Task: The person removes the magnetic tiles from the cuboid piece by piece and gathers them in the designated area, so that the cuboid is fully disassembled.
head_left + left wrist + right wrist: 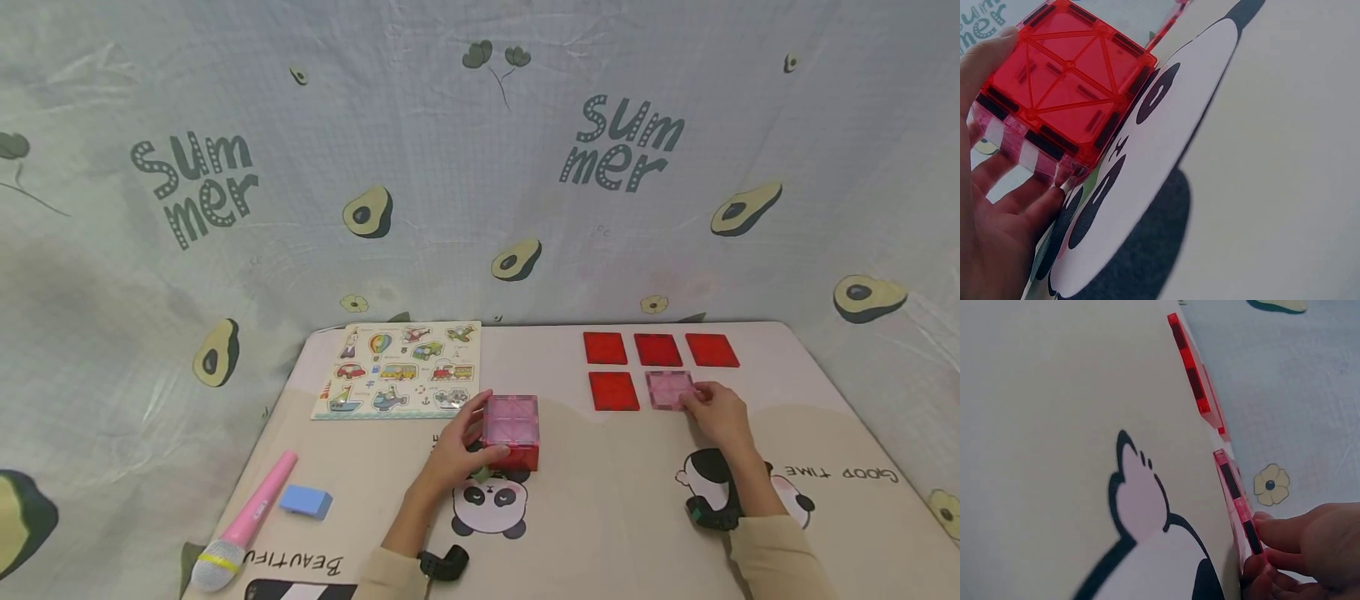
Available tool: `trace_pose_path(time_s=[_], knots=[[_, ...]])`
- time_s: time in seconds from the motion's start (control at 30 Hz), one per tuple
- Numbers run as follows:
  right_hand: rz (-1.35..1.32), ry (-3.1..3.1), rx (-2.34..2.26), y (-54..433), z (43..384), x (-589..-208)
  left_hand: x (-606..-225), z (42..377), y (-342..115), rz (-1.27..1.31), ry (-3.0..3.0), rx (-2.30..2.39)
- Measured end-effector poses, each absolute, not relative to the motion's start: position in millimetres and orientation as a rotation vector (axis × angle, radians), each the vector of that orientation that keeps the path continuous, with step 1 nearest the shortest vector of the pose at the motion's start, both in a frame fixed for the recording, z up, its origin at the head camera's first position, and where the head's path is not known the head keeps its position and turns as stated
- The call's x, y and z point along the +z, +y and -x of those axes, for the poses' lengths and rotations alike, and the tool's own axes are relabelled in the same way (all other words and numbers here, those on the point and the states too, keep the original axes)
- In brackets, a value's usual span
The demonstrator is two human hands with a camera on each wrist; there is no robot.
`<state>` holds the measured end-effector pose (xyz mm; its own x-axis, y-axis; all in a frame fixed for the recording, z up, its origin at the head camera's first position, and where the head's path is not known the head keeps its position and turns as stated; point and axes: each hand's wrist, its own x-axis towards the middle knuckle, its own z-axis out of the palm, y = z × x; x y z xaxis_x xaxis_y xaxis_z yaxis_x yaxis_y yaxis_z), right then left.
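Note:
My left hand grips a small cube of magnetic tiles with a pink top and a red front, standing on the table. In the left wrist view the cube's red side faces the camera, and the fingers lie along its pink side. Further right, my right hand pinches the near right corner of a translucent pink magnetic tile. The right wrist view shows thumb and fingers on this tile's edge, slightly lifted at the pinched end. The cube's far side is hidden.
Several red magnetic tiles lie flat in two rows beside and behind the pink tile. A vehicle puzzle board lies at the back left. A pink toy microphone and a blue block are at the left. A printed cloth hangs behind.

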<state>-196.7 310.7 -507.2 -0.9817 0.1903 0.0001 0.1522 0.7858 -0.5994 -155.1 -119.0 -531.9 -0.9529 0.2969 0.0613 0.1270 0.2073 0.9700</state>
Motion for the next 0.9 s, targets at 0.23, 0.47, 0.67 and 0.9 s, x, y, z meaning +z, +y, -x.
trace_pose_path(time_s=[0.23,0.47,0.67,0.9], knots=[[0.261,-2.883,0.927,308.9,197.9,-508.8,-529.6,153.5,-117.8,-0.408,2.356,1.831],[0.263,-2.879,0.925,307.5,197.1,-504.8,-529.0,153.4,-117.8,-0.401,2.346,1.84],[0.253,-2.838,0.95,299.6,195.0,-495.3,-528.7,153.8,-117.7,-0.41,2.357,1.837],[0.133,-2.763,0.93,286.0,192.5,-478.7,-529.3,154.6,-118.4,-0.431,2.371,1.815]])
